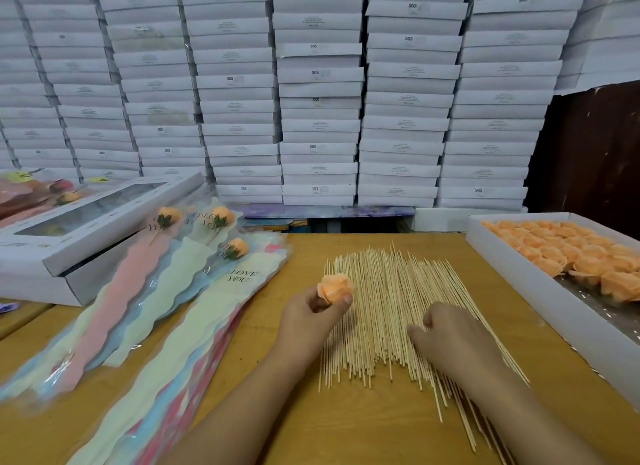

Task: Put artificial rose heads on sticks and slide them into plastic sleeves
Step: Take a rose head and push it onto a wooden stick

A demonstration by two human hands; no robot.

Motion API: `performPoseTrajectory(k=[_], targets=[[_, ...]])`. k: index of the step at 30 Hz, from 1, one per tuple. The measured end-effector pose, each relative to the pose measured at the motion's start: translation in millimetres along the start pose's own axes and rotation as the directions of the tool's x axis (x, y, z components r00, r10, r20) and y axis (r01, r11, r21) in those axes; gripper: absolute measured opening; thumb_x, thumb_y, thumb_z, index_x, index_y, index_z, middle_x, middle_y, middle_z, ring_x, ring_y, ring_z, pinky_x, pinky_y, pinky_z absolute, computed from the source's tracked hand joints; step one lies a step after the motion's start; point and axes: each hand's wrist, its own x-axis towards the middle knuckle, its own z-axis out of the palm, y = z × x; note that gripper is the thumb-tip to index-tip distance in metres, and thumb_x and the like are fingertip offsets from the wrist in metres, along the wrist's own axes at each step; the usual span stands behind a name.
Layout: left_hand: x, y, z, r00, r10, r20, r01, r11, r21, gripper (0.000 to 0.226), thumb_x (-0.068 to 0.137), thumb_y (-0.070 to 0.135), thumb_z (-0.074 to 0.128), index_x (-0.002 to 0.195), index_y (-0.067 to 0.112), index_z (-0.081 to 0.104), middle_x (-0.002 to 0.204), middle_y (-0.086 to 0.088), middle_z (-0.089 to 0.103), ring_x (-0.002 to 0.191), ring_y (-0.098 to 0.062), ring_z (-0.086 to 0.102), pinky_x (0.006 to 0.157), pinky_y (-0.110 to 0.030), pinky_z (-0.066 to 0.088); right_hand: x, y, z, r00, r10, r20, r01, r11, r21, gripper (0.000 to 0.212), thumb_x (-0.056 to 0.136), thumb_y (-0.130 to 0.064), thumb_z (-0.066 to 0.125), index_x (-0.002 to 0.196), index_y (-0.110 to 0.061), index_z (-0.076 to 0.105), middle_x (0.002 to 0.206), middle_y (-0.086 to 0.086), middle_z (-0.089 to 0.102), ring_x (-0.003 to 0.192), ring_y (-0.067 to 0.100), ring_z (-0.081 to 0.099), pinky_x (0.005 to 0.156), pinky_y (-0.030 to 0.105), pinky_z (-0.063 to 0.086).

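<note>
My left hand (311, 312) pinches an orange rose head (335, 287) between thumb and fingers, just above the left edge of a spread pile of thin wooden sticks (384, 308) on the table. My right hand (446, 336) rests palm down on the sticks, fingers curled onto them; whether it grips one is hidden. A white box (519, 277) at the right holds several more orange rose heads (568, 253). At the left lies a stack of pastel "LOVE YOU" plastic sleeves (194, 326). Three sleeved roses on sticks (221, 218) lie beyond them.
A windowed white gift box (79, 236) sits on another box at the far left. A wall of stacked white boxes (318, 94) fills the back. Bare wooden table (311, 412) shows between my forearms.
</note>
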Motion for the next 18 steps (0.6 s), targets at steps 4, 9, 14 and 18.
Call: performPoseTrajectory(k=[4, 9, 14, 18], targets=[[3, -1, -3, 0.993, -0.115, -0.028, 0.114, 0.993, -0.035, 0.01, 0.088, 0.039, 0.074, 0.095, 0.032, 0.074, 0.078, 0.016, 0.074, 0.068, 0.009, 0.064, 0.057, -0.009, 0.044, 2, 0, 2, 1.0, 0.025, -0.018, -0.025, 1.0, 0.012, 0.039, 0.092, -0.029, 0.058, 0.058, -0.019, 0.043, 0.051, -0.006, 0.039, 0.043, 0.014, 0.036, 0.043, 0.023, 0.023], [4, 3, -7, 0.971, -0.241, 0.006, 0.239, 0.96, -0.144, 0.021, 0.089, 0.045, 0.071, 0.103, 0.029, 0.074, 0.088, 0.015, 0.075, 0.074, 0.004, 0.065, 0.067, -0.021, 0.048, 7, 12, -11, 0.995, 0.067, 0.068, -0.082, 0.967, 0.241, 0.042, 0.084, -0.019, 0.062, 0.052, -0.02, 0.035, 0.043, -0.006, 0.027, 0.04, 0.015, 0.027, 0.047, 0.025, 0.018], [8, 6, -10, 0.936, -0.322, 0.142, 0.352, 0.841, -0.411, 0.027, 0.092, 0.031, 0.069, 0.11, 0.012, 0.072, 0.109, -0.007, 0.076, 0.089, -0.016, 0.066, 0.068, -0.025, 0.052, 14, 32, -28, 0.996, 0.058, 0.062, -0.078, 0.912, 0.403, 0.042, 0.087, -0.024, 0.066, 0.05, -0.02, 0.046, 0.046, -0.001, 0.036, 0.044, 0.017, 0.032, 0.049, 0.023, 0.025], [11, 4, -15, 0.923, -0.326, 0.204, 0.384, 0.764, -0.519, 0.045, 0.081, 0.034, 0.074, 0.115, 0.006, 0.069, 0.107, -0.008, 0.075, 0.076, -0.009, 0.066, 0.061, -0.021, 0.053, 10, 46, -38, 0.991, 0.092, 0.094, -0.13, 0.794, 0.593, 0.037, 0.089, -0.027, 0.071, 0.06, -0.004, 0.065, 0.049, 0.001, 0.057, 0.043, 0.013, 0.046, 0.049, 0.026, 0.037]])
